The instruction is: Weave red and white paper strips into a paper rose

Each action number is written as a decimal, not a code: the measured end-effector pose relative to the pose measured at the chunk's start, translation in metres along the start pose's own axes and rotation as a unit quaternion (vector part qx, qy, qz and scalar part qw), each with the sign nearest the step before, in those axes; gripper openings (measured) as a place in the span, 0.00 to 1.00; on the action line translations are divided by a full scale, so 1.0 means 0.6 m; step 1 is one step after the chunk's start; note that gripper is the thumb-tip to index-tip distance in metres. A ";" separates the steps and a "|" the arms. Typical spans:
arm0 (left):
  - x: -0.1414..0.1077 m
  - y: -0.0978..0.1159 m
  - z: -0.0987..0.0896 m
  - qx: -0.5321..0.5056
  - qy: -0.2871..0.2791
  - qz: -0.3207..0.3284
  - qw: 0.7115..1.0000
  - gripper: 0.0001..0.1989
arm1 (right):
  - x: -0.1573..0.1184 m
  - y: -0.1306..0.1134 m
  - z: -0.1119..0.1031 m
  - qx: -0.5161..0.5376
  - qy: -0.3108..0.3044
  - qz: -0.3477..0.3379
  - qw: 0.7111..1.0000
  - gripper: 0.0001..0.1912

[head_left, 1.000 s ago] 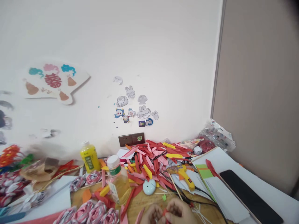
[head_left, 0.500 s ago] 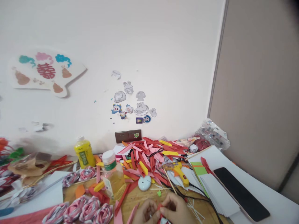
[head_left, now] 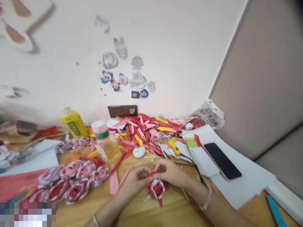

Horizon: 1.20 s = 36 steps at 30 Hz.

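Between both hands is a red and white folded paper rose (head_left: 157,188), its petals facing me and loose strip ends poking out below and to the side. My left hand (head_left: 139,178) pinches its upper left edge. My right hand (head_left: 167,172) grips the top edge with thumb and fingers, close against the left one. Just left on the table lie finished-looking pink and white paper roses (head_left: 86,170) and red and white paper roses (head_left: 78,190). A pink paper strip (head_left: 114,181) lies beside my left hand.
Behind the hands spreads a heap of red, pink and yellow paper strips (head_left: 146,129). A yellow glue gun (head_left: 174,147), a white earbud case (head_left: 139,152), a jar of amber liquid (head_left: 110,149) and a yellow bottle (head_left: 75,123) stand or lie around. At right, a phone (head_left: 222,160) rests on white paper.
The view has tipped down, so more table, both forearms and the whole rose now show. Both hands still hold the rose, which was mostly cut off at the lower edge before.
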<state>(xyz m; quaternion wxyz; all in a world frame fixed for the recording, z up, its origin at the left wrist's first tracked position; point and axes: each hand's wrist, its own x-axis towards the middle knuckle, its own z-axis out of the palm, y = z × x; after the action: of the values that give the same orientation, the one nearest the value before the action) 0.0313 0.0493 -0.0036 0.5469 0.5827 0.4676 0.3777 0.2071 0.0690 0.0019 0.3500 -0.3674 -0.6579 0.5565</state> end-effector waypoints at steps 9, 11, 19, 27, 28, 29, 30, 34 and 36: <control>-0.006 0.014 0.001 0.015 -0.017 -0.020 1.000 0.13 | -0.002 -0.019 -0.019 -0.094 -0.068 -0.016 0.993 0.04; -0.007 0.016 0.003 0.021 -0.014 -0.016 1.000 0.12 | -0.004 -0.022 -0.017 -0.137 -0.055 -0.031 0.989 0.03; -0.011 0.003 0.010 0.028 0.003 0.011 1.000 0.09 | -0.012 -0.035 -0.011 -0.176 -0.063 0.008 0.982 0.03; -0.006 0.019 -0.005 -0.010 -0.028 0.019 0.999 0.17 | -0.015 -0.032 -0.012 -0.105 -0.034 -0.014 0.994 0.05; -0.005 0.019 -0.006 -0.013 -0.035 0.016 0.999 0.18 | -0.015 -0.033 -0.011 -0.110 -0.035 -0.021 0.993 0.06; -0.004 0.017 -0.006 -0.016 -0.040 0.014 0.999 0.18 | -0.016 -0.035 -0.009 -0.121 -0.037 -0.028 0.992 0.06; -0.003 0.014 -0.006 -0.017 -0.042 0.013 0.999 0.18 | -0.017 -0.036 -0.008 -0.140 -0.043 -0.039 0.988 0.07; -0.001 0.001 -0.003 -0.020 -0.042 0.020 0.999 0.16 | -0.018 -0.049 -0.010 -0.247 -0.089 -0.144 0.954 0.07; -0.001 -0.003 -0.001 -0.019 -0.039 0.025 0.999 0.15 | -0.019 -0.059 -0.013 -0.288 -0.115 -0.198 0.930 0.09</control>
<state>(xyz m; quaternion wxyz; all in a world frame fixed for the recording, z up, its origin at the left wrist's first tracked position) 0.0301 0.0489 -0.0052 0.5658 0.5985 0.4237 0.3770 0.2160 0.0591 0.0376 0.2539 -0.2483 -0.8850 0.3013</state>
